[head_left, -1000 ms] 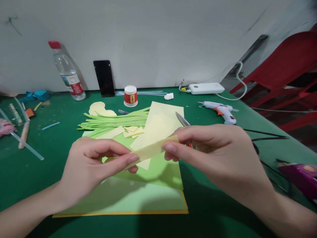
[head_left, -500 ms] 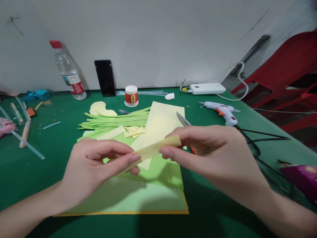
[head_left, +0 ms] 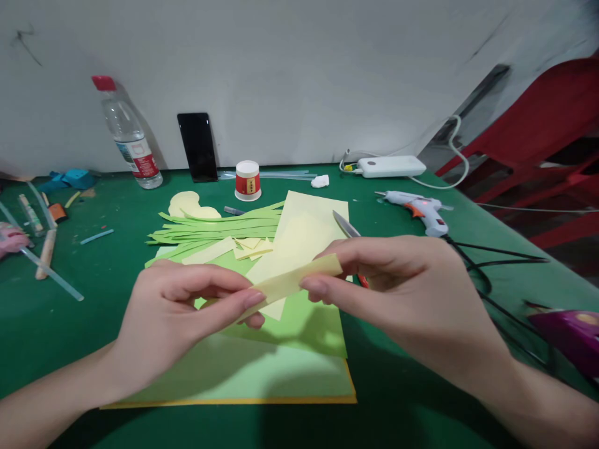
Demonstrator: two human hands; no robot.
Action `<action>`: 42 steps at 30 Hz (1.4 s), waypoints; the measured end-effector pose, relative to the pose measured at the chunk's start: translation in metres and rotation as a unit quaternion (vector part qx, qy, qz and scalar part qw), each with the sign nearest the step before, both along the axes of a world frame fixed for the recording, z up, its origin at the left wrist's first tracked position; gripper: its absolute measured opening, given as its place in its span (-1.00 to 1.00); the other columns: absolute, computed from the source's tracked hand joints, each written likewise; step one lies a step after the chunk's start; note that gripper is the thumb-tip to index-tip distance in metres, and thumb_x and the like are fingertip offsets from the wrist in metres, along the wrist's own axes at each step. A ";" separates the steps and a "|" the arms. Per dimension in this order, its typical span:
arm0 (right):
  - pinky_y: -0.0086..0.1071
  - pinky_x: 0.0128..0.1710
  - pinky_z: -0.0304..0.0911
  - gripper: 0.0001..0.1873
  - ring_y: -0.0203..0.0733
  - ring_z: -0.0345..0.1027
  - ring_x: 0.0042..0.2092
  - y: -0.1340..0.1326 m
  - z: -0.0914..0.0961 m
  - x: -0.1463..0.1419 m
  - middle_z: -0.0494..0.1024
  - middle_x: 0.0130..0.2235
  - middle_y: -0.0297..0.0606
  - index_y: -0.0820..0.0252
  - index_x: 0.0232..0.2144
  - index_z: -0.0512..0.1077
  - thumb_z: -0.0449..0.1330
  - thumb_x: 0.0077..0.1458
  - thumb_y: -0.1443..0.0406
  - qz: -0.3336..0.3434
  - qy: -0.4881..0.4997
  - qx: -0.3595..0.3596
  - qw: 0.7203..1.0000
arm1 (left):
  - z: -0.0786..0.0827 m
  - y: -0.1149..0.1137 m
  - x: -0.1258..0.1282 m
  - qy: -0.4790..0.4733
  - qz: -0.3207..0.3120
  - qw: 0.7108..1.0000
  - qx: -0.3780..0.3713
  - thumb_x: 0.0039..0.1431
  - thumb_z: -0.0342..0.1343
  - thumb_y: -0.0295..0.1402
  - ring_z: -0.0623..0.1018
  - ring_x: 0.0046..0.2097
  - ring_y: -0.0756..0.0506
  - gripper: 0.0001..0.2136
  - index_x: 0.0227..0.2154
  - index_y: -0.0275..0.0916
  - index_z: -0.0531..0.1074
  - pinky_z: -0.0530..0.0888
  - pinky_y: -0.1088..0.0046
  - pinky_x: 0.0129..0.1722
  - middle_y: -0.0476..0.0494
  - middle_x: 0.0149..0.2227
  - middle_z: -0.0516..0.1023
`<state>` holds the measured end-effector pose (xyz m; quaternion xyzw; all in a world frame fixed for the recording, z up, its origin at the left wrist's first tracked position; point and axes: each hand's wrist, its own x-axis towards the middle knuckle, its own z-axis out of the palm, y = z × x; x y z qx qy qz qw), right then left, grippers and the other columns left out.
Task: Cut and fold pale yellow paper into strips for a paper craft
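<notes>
A pale yellow paper strip (head_left: 283,284) is pinched between both hands, tilted up to the right. My left hand (head_left: 191,312) is closed on its lower left end, thumb on top. My right hand (head_left: 388,293) grips it near the upper right end. Below lie a pale yellow sheet (head_left: 309,218), a green sheet (head_left: 304,333) and a light green sheet (head_left: 234,374) with an orange edge beneath. Cut green paper strips (head_left: 224,227) and small yellow paper pieces (head_left: 253,248) rest behind my left hand. Scissors (head_left: 345,224) are partly hidden by my right hand.
At the back stand a water bottle (head_left: 133,140), a black phone (head_left: 198,148) leaning on the wall and a red-and-white cup (head_left: 248,181). On the right are a glue gun (head_left: 416,209) with a black cord, a white power strip (head_left: 392,166) and a purple object (head_left: 566,337).
</notes>
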<state>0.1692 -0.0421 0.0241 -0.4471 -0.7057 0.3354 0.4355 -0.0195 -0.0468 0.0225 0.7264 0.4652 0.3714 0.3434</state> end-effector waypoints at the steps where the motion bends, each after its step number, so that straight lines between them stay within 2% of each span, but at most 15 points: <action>1: -0.59 -0.66 0.21 -0.85 -0.41 0.27 -0.62 0.000 0.000 0.000 0.47 -0.66 -0.39 0.19 -0.69 0.44 0.24 -0.15 0.38 0.001 -0.001 0.000 1.000 | 0.000 0.000 0.000 -0.004 0.001 1.000 -0.003 -0.06 0.16 -0.51 0.49 -0.64 0.05 -0.89 -0.61 -0.22 0.50 0.37 0.67 -0.66 0.08 -0.65 0.55; 7: -0.59 -0.68 0.21 -0.83 -0.41 0.28 -0.63 0.001 0.002 0.000 0.46 -0.69 -0.41 0.17 -0.71 0.44 0.26 -0.16 0.38 0.001 -0.005 -0.009 1.000 | 0.000 0.001 -0.001 0.000 -0.008 1.000 -0.005 -0.07 0.16 -0.51 0.41 -0.69 0.09 -0.88 -0.63 -0.22 0.49 0.31 0.68 -0.73 0.09 -0.66 0.54; 16: -0.64 -0.65 0.19 -0.83 -0.44 0.31 -0.60 0.002 0.001 -0.003 0.49 -0.66 -0.45 0.18 -0.69 0.48 0.24 -0.16 0.46 0.042 -0.013 -0.030 0.999 | -0.003 0.002 0.001 0.064 -0.064 0.996 -0.003 -0.04 0.13 -0.43 0.48 -0.56 0.02 -0.94 -0.48 -0.27 0.50 0.36 0.62 -0.59 -0.01 -0.57 0.56; 20: -0.65 -0.66 0.17 -0.82 -0.47 0.27 -0.62 -0.001 -0.003 -0.008 0.47 -0.67 -0.47 0.18 -0.70 0.46 0.22 -0.16 0.47 0.065 -0.020 -0.055 0.996 | -0.004 0.000 0.004 0.072 -0.077 0.994 -0.041 -0.02 0.14 -0.43 0.44 -0.60 0.05 -0.92 -0.52 -0.23 0.53 0.32 0.64 -0.63 0.02 -0.61 0.54; 23: -0.63 -0.64 0.19 -0.84 -0.45 0.27 -0.59 -0.003 -0.007 -0.011 0.47 -0.65 -0.44 0.20 -0.69 0.44 0.22 -0.15 0.44 0.069 -0.009 -0.046 0.997 | -0.009 -0.003 0.006 0.054 -0.087 0.993 -0.056 0.00 0.13 -0.43 0.40 -0.64 0.07 -0.89 -0.56 -0.23 0.53 0.31 0.66 -0.65 0.03 -0.66 0.52; 28: -0.62 -0.61 0.20 -0.83 -0.44 0.25 -0.59 -0.007 -0.011 -0.011 0.43 -0.65 -0.40 0.25 -0.69 0.37 0.22 -0.13 0.42 0.067 0.004 -0.019 0.998 | -0.019 -0.009 0.008 0.069 -0.098 0.993 -0.008 -0.01 0.14 -0.41 0.29 -0.70 0.12 -0.86 -0.62 -0.25 0.51 0.26 0.67 -0.69 0.05 -0.72 0.46; 32: -0.63 -0.61 0.21 -0.85 -0.45 0.25 -0.59 -0.010 -0.010 -0.010 0.44 -0.65 -0.36 0.29 -0.67 0.38 0.24 -0.14 0.44 0.080 0.005 0.008 0.997 | -0.020 -0.013 0.007 0.081 -0.094 0.991 0.042 -0.03 0.16 -0.42 0.25 -0.71 0.13 -0.85 -0.65 -0.26 0.48 0.21 0.67 -0.72 0.07 -0.74 0.42; 42: -0.63 -0.63 0.19 -0.85 -0.44 0.25 -0.61 -0.008 -0.008 -0.010 0.44 -0.67 -0.35 0.30 -0.68 0.39 0.27 -0.17 0.43 0.080 -0.003 0.013 0.997 | -0.017 -0.011 0.006 0.089 -0.090 0.990 0.065 -0.05 0.18 -0.44 0.23 -0.71 0.14 -0.86 -0.66 -0.28 0.47 0.20 0.68 -0.73 0.08 -0.75 0.42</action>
